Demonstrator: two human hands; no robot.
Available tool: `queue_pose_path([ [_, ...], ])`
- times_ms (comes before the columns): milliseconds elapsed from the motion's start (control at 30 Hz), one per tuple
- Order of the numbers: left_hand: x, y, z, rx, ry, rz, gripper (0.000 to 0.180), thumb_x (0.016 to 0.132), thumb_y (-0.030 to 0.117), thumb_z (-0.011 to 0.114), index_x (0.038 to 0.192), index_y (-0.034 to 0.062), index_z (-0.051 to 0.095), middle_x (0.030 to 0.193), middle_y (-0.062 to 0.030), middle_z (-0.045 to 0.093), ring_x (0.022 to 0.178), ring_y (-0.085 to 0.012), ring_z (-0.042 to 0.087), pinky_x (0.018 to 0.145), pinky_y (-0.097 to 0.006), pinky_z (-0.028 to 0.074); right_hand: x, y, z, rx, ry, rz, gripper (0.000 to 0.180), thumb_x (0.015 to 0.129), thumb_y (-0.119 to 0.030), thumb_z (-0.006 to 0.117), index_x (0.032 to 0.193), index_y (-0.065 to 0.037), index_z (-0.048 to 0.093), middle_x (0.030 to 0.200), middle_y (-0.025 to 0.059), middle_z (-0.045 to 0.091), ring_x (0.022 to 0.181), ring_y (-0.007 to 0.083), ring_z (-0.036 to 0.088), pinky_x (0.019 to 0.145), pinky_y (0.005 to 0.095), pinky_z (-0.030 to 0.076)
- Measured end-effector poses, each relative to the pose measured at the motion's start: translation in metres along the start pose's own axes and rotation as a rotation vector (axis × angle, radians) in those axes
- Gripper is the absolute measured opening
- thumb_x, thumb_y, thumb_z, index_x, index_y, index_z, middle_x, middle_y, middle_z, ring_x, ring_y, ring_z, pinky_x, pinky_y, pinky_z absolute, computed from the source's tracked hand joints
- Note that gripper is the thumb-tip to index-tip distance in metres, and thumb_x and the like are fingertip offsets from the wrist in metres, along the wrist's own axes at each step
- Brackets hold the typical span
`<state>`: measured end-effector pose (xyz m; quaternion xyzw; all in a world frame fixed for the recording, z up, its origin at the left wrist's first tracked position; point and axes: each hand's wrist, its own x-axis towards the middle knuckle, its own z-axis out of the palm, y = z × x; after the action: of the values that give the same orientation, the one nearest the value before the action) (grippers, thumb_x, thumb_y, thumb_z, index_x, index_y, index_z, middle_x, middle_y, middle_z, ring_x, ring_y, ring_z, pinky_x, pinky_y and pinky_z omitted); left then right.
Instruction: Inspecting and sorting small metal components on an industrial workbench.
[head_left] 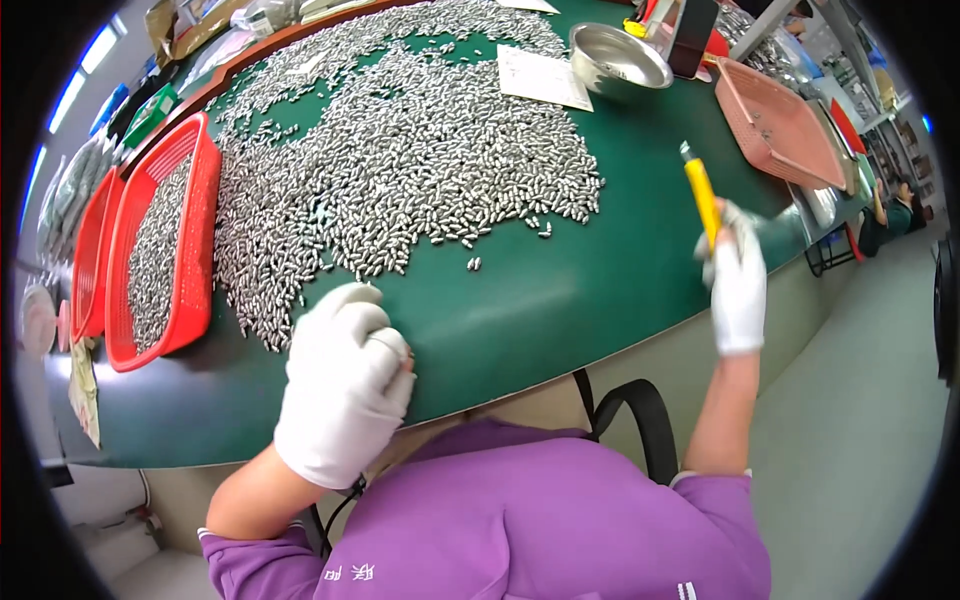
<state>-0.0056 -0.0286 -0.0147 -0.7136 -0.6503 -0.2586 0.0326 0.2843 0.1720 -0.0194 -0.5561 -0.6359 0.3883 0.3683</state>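
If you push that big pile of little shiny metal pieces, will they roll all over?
Probably some. The metal pieces look small, rounded and oblong, so loose ones may roll sideways on the flat green table. They look smooth, so likely slippery in gloves. Together the pile probably feels heavy.

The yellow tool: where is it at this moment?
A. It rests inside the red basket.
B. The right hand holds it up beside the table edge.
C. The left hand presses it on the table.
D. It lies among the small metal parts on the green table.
B: the gloved right hand grips the yellow tool upright off the table's right edge, while the left hand rests closed on the green table.
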Motion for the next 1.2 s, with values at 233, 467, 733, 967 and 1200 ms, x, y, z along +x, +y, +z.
queue_pose_path([
  [233,-0.005,0.022,0.011,0.033,-0.057,-0.160,0.024,0.062,-0.001,0.073,0.080,0.0032,0.057,0.091,-0.0127,0.056,0.099,-0.0344,0.055,0.083,-0.042,0.045,-0.109,-0.002,0.031,-0.103,-0.554,-0.320,0.048,0.089,-0.015,0.063,0.135,-0.005,0.050,0.116,0.0174,0.064,0.083,0.0332,0.068,0.076,0.0327,0.054],
  [467,-0.007,0.025,0.018,0.005,-0.027,-0.211,0.023,0.064,-0.001,0.072,0.082,0.0035,0.058,0.094,-0.0130,0.057,0.101,-0.0336,0.055,0.084,-0.041,0.045,-0.120,-0.011,0.062,-0.326,-0.621,-0.615,0.058,0.083,-0.009,0.061,0.139,-0.018,0.048,0.067,0.0067,0.062,0.050,0.0235,0.058,0.047,0.0343,0.050],
  [733,-0.004,0.029,0.022,-0.010,0.009,-0.254,0.023,0.064,-0.001,0.072,0.081,0.0043,0.058,0.095,-0.0120,0.057,0.100,-0.0326,0.055,0.083,-0.040,0.045,-0.123,-0.021,0.068,-0.502,-0.594,-0.726,0.062,0.077,-0.009,0.061,0.138,-0.016,0.050,0.054,0.0043,0.050,0.040,0.0194,0.050,0.039,0.0336,0.044],
  [967,-0.005,0.027,0.025,-0.007,0.029,-0.251,0.025,0.062,-0.002,0.072,0.080,0.0051,0.056,0.094,-0.0112,0.057,0.099,-0.0319,0.056,0.082,-0.039,0.045,-0.124,-0.021,0.069,-0.506,-0.598,-0.707,0.063,0.076,-0.008,0.062,0.138,-0.015,0.049,0.054,0.0042,0.050,0.041,0.0192,0.050,0.039,0.0335,0.044],
  [1200,-0.005,0.023,0.027,-0.058,0.056,-0.220,0.029,0.059,-0.005,0.073,0.074,0.0070,0.052,0.086,-0.0079,0.055,0.097,-0.0305,0.057,0.079,-0.038,0.045,-0.127,-0.028,0.066,-0.525,-0.680,-0.636,0.062,0.079,-0.007,0.061,0.139,-0.017,0.048,0.073,0.0065,0.066,0.050,0.0212,0.060,0.045,0.0333,0.049],
])
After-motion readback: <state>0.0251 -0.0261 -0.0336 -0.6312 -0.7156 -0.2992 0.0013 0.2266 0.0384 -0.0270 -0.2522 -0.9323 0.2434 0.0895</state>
